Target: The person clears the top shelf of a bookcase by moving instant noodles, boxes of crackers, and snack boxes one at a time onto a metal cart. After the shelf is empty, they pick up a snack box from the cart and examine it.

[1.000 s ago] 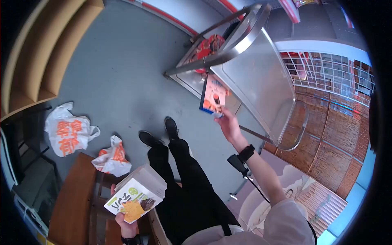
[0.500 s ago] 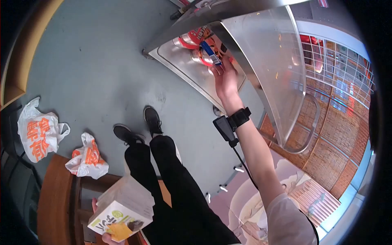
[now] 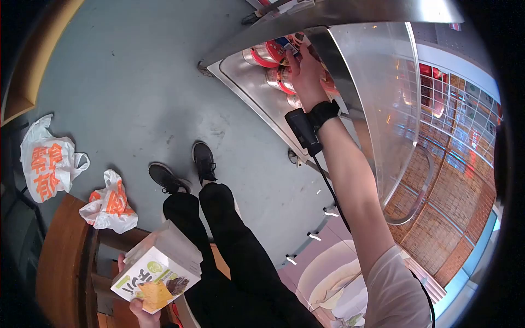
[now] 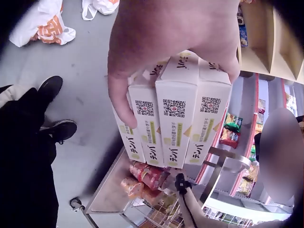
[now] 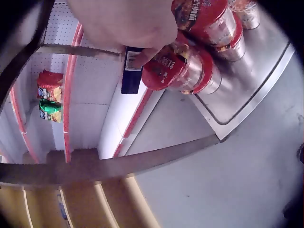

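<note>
My left hand (image 3: 143, 312) grips several white snack boxes (image 3: 155, 281) side by side at the lower left of the head view; in the left wrist view the fingers span the boxes (image 4: 176, 109), whose narrow sides show QR codes. My right hand (image 3: 308, 74) reaches in over the lower shelf of a metal cart (image 3: 251, 93). It holds a dark blue box (image 5: 132, 71) by one end, beside red-lidded cups (image 5: 164, 66) in the right wrist view. The cups (image 3: 266, 53) stand on the shelf; part of the box is hidden by the hand.
Two white plastic bags with orange print (image 3: 52, 158) (image 3: 114, 203) lie on the grey floor (image 3: 147, 82). A brown wooden piece of furniture (image 3: 60, 257) stands at the lower left, empty-looking tan shelves (image 5: 85, 199) and snack packets (image 5: 50, 95) beyond the cart.
My right hand has moved up and in over the cart's lower shelf with the blue box, among the cups. The cart looms larger in view. My left hand still grips the white boxes.
</note>
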### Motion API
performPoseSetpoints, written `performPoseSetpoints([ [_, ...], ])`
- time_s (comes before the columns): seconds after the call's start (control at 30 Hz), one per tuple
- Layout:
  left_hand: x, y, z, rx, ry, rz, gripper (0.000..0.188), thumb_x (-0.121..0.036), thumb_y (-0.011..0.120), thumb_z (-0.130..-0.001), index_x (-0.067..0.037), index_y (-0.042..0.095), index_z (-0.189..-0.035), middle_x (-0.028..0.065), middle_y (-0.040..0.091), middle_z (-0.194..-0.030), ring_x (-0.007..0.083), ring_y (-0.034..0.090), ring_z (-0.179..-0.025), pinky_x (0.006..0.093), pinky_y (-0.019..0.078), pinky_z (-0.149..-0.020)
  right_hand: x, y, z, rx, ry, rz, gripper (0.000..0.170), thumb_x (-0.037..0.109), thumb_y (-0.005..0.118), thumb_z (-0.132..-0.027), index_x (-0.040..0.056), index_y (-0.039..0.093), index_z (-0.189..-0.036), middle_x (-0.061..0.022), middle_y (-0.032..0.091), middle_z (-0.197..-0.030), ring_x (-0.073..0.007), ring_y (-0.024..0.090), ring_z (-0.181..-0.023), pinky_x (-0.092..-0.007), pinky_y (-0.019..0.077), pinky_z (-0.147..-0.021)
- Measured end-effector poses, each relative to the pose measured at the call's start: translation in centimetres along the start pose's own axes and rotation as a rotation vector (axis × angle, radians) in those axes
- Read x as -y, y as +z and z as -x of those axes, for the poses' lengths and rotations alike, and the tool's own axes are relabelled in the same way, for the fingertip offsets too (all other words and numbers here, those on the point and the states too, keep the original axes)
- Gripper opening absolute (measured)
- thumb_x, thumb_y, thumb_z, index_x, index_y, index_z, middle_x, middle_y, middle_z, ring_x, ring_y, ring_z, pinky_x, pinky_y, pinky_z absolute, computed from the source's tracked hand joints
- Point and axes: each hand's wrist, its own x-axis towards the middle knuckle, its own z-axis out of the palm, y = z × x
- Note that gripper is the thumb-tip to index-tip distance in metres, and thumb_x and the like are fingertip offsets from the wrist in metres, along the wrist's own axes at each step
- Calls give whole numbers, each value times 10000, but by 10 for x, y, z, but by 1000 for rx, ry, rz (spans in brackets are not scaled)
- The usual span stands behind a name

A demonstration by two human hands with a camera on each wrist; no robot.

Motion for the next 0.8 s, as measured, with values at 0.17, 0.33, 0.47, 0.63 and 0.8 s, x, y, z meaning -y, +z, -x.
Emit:
performPoseSetpoints([
  [0.17,11,-4,-6,30,-24,35,942,-629,498,-800,-130,113,-1500,87,323,-1453,250,378,-1295,410,347,-1054,20,-7,3,152,147,214,219,122,582,-916,-17,523,-1075,-95,568,-1072,-153,577,-987,-212,521,-858],
  [0.33,7,20,-23,39,-19,48,972,-603,551,-772,-132,115,-1501,91,338,-1445,251,397,-1280,405,357,-1050,-70,24,15,-34,226,-1006,224,178,573,-935,4,545,-1073,-86,590,-1054,-153,587,-999,-242,529,-880],
  [0.47,5,28,-21,55,-33,42,998,-582,594,-749,-133,116,-1502,93,350,-1438,251,412,-1268,401,365,-1047,-61,25,31,-134,347,-974,249,201,561,-946,5,549,-1099,-81,590,-1082,-153,580,-1024,-275,515,-917],
  [0.63,6,27,-8,59,-43,32,1030,-555,650,-722,-134,125,-1501,97,381,-1416,250,444,-1240,391,384,-1035,-56,16,52,-3,389,-603,319,204,584,-931,-3,560,-1173,-61,613,-1080,-134,580,-991,-284,483,-902],
  [0.8,12,18,-5,-104,-187,59,1188,-461,805,-588,-111,121,-1495,119,383,-1400,281,429,-1262,412,365,-1060,73,-7,140,707,190,-511,317,142,576,-928,70,564,-1236,-20,624,-1119,-110,566,-965,-254,477,-799],
])
